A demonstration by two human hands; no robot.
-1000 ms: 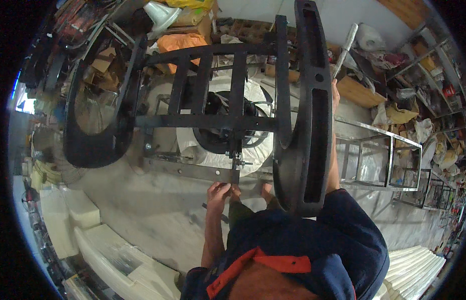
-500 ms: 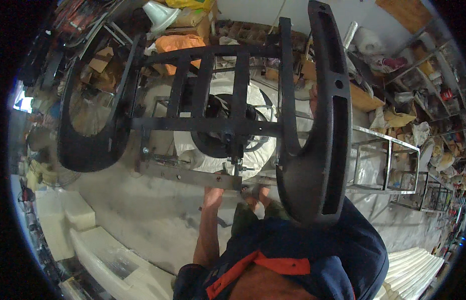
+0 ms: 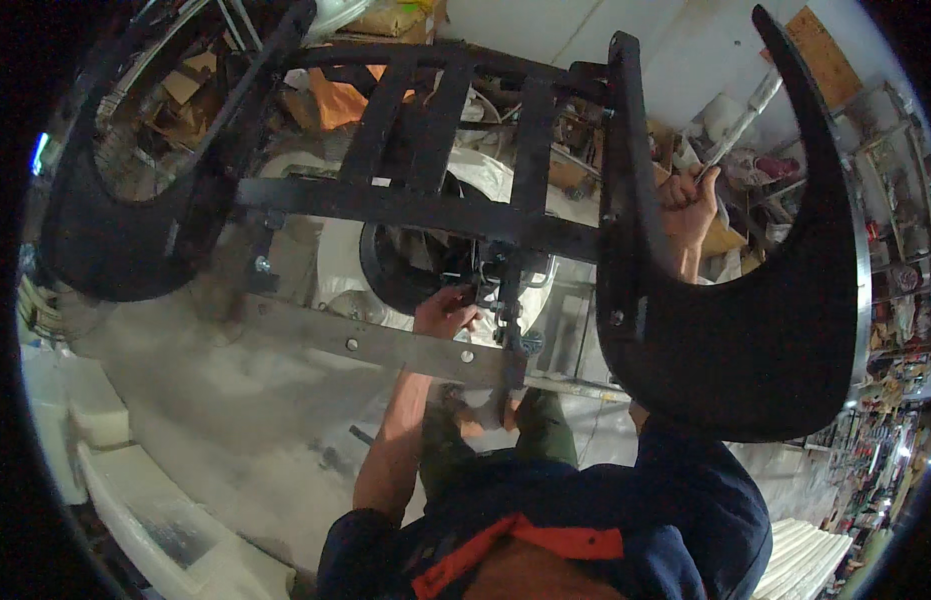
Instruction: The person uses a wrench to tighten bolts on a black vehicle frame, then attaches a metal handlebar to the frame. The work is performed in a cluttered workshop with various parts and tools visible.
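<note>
A black metal frame with crossbars and slats (image 3: 415, 207) stands before me, with a broad curved black side piece (image 3: 730, 355) at right and another side piece (image 3: 125, 245) at left. My left hand (image 3: 447, 314) is closed, its fingers curled beside a bolted black bracket (image 3: 507, 300) under the frame; what they hold, if anything, is hidden. Below it runs a drilled flat metal bar (image 3: 385, 343), passing in front of my wrist. Through the gap in the right side piece, my right hand (image 3: 688, 205) is wrapped round a long silvery-white rod (image 3: 742, 122) that slants up to the right.
A round black part (image 3: 385, 265) rests over white sheeting behind the frame. Pale foam-like blocks (image 3: 175, 510) lie at lower left, and ribbed white material (image 3: 800, 560) at lower right. Cluttered shelves (image 3: 885, 200) line the right side. An orange bag (image 3: 340, 100) sits at the back.
My left hand has risen from below the flat bar to the bracket. My right hand and the rod now show more fully inside the right side piece. The frame appears shifted and turned in view.
</note>
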